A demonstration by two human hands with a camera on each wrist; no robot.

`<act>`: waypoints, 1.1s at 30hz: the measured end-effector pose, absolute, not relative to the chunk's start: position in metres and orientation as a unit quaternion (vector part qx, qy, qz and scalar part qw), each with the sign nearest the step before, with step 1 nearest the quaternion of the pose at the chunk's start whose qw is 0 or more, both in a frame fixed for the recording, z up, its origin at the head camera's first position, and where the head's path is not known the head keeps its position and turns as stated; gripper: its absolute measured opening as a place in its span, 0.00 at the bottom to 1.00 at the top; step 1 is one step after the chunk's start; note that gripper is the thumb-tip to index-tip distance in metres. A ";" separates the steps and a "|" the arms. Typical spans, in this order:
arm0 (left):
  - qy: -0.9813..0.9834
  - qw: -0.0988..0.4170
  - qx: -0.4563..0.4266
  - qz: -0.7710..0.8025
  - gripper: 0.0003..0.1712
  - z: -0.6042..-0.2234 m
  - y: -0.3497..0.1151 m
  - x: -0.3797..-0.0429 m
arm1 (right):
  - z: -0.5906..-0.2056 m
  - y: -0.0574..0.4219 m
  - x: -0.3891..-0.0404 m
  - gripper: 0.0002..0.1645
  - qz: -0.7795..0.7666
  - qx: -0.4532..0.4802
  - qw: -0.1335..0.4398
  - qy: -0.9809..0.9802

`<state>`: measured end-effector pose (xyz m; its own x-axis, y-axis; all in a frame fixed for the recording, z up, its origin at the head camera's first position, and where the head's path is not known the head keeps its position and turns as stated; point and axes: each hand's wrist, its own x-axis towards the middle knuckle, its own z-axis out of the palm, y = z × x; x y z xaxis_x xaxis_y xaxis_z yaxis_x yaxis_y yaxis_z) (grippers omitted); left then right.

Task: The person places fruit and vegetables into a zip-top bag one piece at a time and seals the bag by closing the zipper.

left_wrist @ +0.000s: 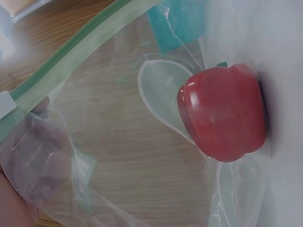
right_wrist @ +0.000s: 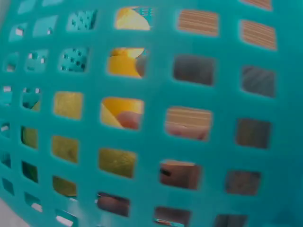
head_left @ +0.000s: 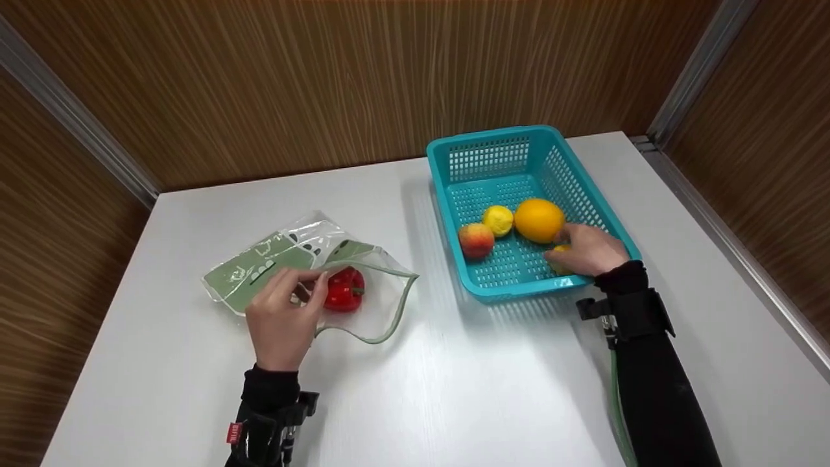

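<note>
My left hand (head_left: 283, 319) pinches the green zip edge of a clear resealable bag (head_left: 389, 285) with a green printed pattern. Inside the bag lies a red bell pepper (head_left: 343, 290), which the left wrist view shows through the plastic. My right hand (head_left: 591, 250) reaches into a turquoise basket (head_left: 493, 293), its thumb and fingers around a small yellow fruit (head_left: 559, 258) that is mostly hidden. Through the basket holes in the right wrist view, this fruit (right_wrist: 66, 147) looks yellow-green. Beside the hand sits a large orange-yellow fruit (head_left: 539, 220).
A small lemon (head_left: 498, 221) and a red-yellow peach (head_left: 476, 240) also lie in the basket. Bag and basket stand on a white table (head_left: 415, 402). Wood-grain panels (head_left: 363, 84) rise behind it and at both sides.
</note>
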<state>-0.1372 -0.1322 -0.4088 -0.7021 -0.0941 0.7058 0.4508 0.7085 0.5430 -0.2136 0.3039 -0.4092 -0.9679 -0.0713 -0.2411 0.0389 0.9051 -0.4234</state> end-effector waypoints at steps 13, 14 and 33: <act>-0.841 0.371 -0.109 -0.378 0.04 -0.411 -0.132 -0.144 | -0.412 0.303 -0.224 0.36 -0.158 -0.062 0.231 0.958; -0.841 0.372 -0.110 -0.378 0.03 -0.411 -0.133 -0.145 | -0.413 0.302 -0.224 0.34 -0.160 -0.062 0.233 0.957; -0.842 0.372 -0.112 -0.374 0.03 -0.413 -0.134 -0.149 | -0.399 0.273 -0.214 0.28 -0.245 -0.023 -0.007 0.969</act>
<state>-0.1487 -0.1339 -0.4129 -0.6983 -0.0906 0.7100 0.4664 0.6949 0.5473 -0.2143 0.2728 -0.3993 -0.9989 -0.0406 0.0239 -0.0471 0.8788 -0.4748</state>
